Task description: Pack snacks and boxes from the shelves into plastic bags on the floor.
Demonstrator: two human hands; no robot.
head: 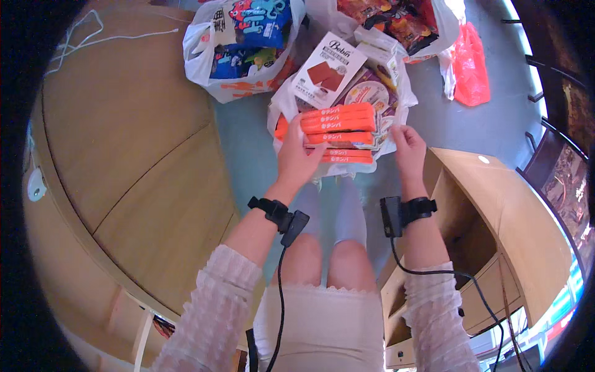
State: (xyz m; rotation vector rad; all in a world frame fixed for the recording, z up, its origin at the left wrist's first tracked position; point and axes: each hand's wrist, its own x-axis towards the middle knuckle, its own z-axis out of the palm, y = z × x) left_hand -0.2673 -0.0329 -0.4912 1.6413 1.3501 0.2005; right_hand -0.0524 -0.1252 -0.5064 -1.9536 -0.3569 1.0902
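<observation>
A white plastic bag (403, 100) full of packaged goods stands on the floor before me. Several flat orange packs (341, 122) lie in a row at its near side, with white printing on their edges. My left hand (299, 151) lies over the left ends of these packs, thumb across them; whether it grips them is hidden. At the bag's right rim, my right hand (410, 151) has its fingers curled together on the plastic. Behind the packs, a white box (329, 69) with brown squares pictured on it leans tilted beside a purple package (367, 90).
Two more filled plastic bags, one with blue packets (260, 28) and one with red packets (395, 23), stand beyond. A red plastic bag (472, 69) lies at right. A wooden cabinet (483, 186) flanks my right, a wooden surface (135, 116) my left. Cables hang from both wrists.
</observation>
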